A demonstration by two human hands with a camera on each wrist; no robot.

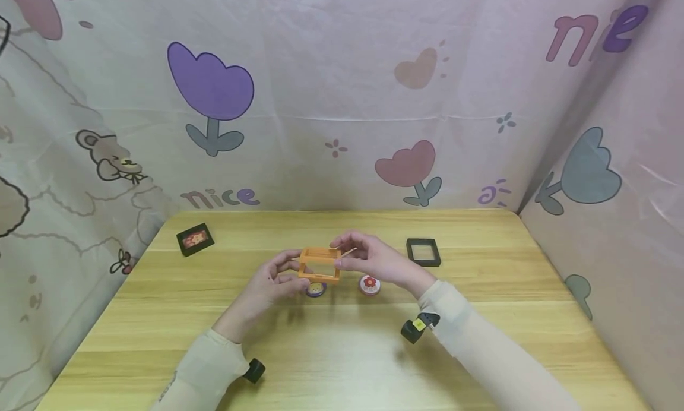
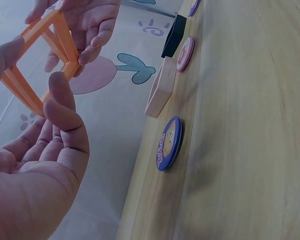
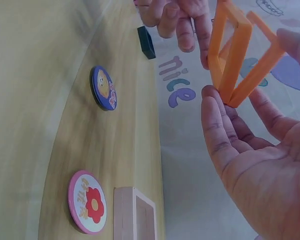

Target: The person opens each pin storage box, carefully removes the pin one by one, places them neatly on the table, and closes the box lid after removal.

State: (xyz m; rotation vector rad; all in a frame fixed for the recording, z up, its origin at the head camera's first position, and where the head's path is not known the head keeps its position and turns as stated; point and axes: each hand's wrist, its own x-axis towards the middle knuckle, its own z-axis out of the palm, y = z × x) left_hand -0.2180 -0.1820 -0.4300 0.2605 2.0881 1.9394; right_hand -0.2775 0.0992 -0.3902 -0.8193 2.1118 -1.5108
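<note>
Both hands hold an orange frame [image 1: 323, 278] up over the table. It looks like two square halves joined along one edge and spread in a V, as the right wrist view shows in its orange bars [image 3: 238, 55]. At the left side, my left hand [image 1: 275, 280] pinches it between thumb and fingers. My right hand [image 1: 376, 261] grips the opposite side with thumb and fingertips. Below lie a round blue badge [image 3: 104, 89] with a yellow character and a round white badge [image 3: 90, 202] with a red flower and pink rim.
A pale pink frame [image 2: 162, 89] stands on the table behind the badges, mostly hidden by my right hand in the head view. Farther right lies a black square frame [image 1: 427, 263]. A black frame with a red picture [image 1: 195, 239] lies at the back left. Printed curtains [image 1: 310, 54] enclose the table.
</note>
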